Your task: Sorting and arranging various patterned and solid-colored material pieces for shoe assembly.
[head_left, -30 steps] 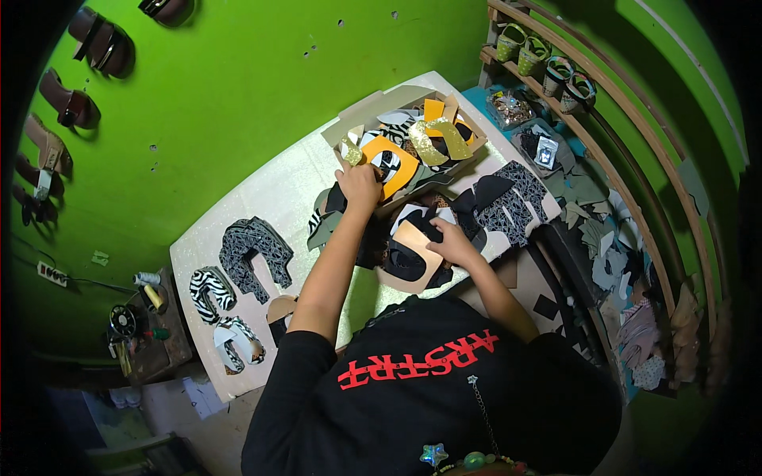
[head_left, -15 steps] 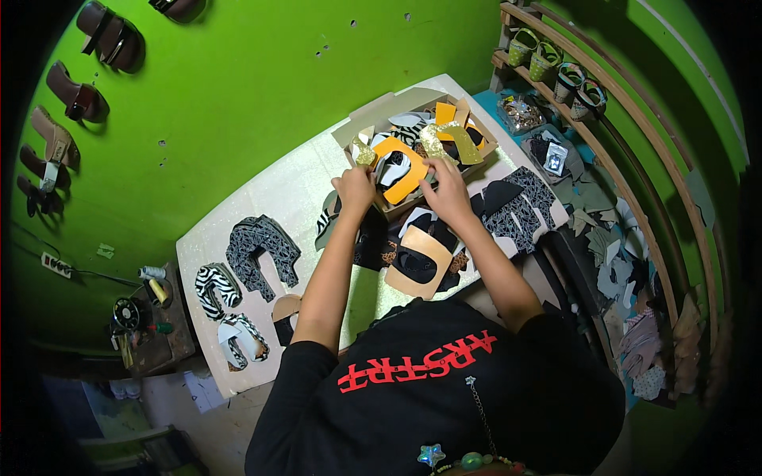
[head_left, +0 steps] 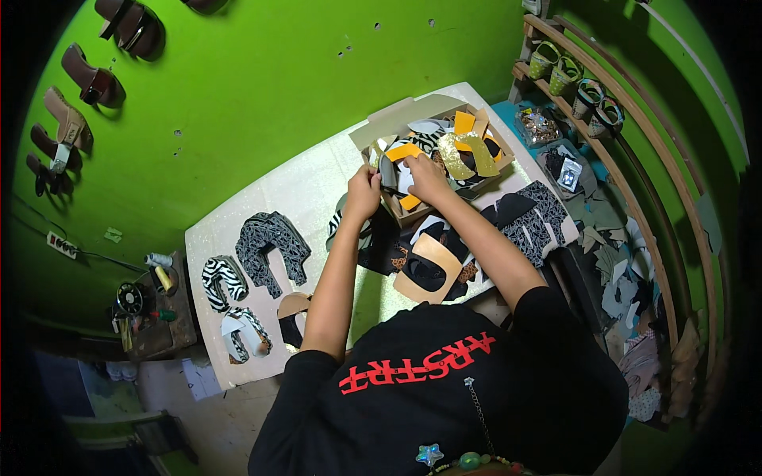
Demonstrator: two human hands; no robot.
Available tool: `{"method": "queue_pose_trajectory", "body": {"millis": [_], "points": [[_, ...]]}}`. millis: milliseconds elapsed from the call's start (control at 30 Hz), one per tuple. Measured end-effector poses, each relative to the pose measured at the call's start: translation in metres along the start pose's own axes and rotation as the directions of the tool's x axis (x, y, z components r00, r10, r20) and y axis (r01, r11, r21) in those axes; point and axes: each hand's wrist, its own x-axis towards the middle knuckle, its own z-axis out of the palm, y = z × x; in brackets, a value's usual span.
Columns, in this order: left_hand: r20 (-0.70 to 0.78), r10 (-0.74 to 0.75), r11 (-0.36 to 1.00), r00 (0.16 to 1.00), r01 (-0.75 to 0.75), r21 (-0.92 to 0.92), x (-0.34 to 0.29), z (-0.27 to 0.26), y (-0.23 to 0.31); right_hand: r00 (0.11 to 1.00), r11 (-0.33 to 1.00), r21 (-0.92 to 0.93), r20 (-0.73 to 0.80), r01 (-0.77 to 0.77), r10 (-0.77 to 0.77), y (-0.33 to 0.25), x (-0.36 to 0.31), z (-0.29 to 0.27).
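A cardboard box (head_left: 507, 164) heaped with cut material pieces stands on the far part of the table. My left hand (head_left: 365, 193) is closed at the box's near left edge, pinching what looks like a curved grey cut piece (head_left: 386, 172). Reaching over the heap, my right hand (head_left: 426, 178) has its fingers curled down beside an orange cut piece (head_left: 405, 151); what they grip is hidden. A glittery gold piece (head_left: 454, 159) lies to the right of that hand. On the near side of the box rests a tan piece with an oval opening (head_left: 429, 247).
Black patterned U-shaped pieces (head_left: 270, 246) and zebra-striped ones (head_left: 225, 283) lie on the table's left. More patterned pieces (head_left: 533, 226) sit at right. Sandals (head_left: 86, 75) hang on the green wall. A wooden rack (head_left: 603, 87) and fabric scraps (head_left: 611, 289) are at right.
My right hand has moved inward over the heap and now covers part of the orange piece. My left hand has turned beside the box. The whole view has shifted slightly.
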Motion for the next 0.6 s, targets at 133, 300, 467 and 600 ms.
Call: {"method": "queue_pose_trajectory", "body": {"millis": [133,300,467,600], "points": [[0.008,-0.020,0.999,1.000,0.020,-0.050,0.003,-0.005,-0.007,0.996,0.982,0.186,-0.086,0.025,-0.009,0.019,0.013,0.011],[0.051,-0.065,0.985,0.997,0.073,-0.157,0.000,-0.014,-0.023,0.987,0.863,0.503,-0.109,-0.045,0.115,0.015,0.017,-0.023],[0.189,-0.149,0.764,0.971,0.234,-0.601,-0.007,-0.013,-0.010,0.949,0.638,0.770,-0.214,0.016,0.233,0.024,0.021,-0.025],[0.207,-0.176,0.783,0.962,0.264,-0.563,-0.011,-0.013,-0.018,0.968,0.453,0.887,-0.183,0.086,0.174,0.012,0.021,-0.028]]}}
